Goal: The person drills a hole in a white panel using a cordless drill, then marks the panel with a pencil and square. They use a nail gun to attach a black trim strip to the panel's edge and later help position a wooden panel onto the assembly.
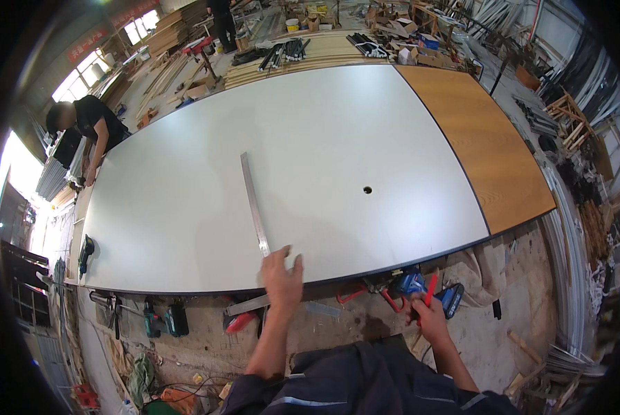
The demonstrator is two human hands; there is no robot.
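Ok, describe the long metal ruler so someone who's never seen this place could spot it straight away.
Start at the big white panel filling the middle of the workshop. The metal ruler lies flat on it, a thin silver strip running from mid-panel to the near edge, where the left hand presses beside its end. It is the only long straight strip on the white surface, left of the small round hole.

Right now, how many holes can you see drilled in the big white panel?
1. A single small round hole sits in the white panel, right of the metal ruler and nearer the wood-coloured board. The left hand covers some of the near edge, so another could be hidden.
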